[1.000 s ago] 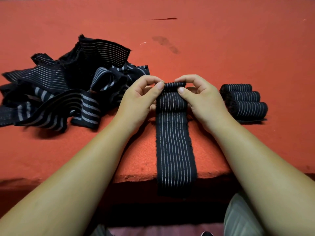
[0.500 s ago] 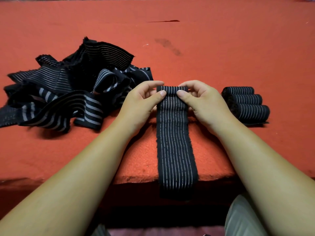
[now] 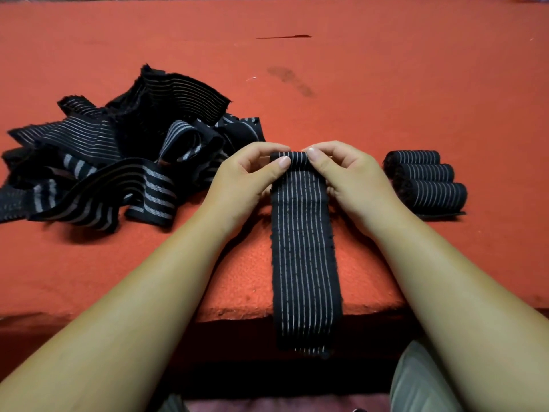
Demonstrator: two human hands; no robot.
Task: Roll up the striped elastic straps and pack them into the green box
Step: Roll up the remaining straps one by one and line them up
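A black strap with thin white stripes (image 3: 303, 251) lies flat towards me on the red table, its near end hanging over the table's front edge. My left hand (image 3: 246, 179) and my right hand (image 3: 347, 176) pinch its far end from both sides, where a small roll sits under my thumbs. Three rolled straps (image 3: 424, 179) lie side by side just right of my right hand. A tangled pile of loose striped straps (image 3: 118, 162) lies to the left. No green box is in view.
The red felt table (image 3: 386, 84) stretches far back, with a dark stain (image 3: 291, 81) and a thin dark mark (image 3: 282, 37) beyond my hands. Its front edge (image 3: 237, 316) runs just before my lap.
The roll at the strap's far end has come slightly nearer to me, and the strap's hanging end reaches less far below the table edge. The view has tilted down a little.
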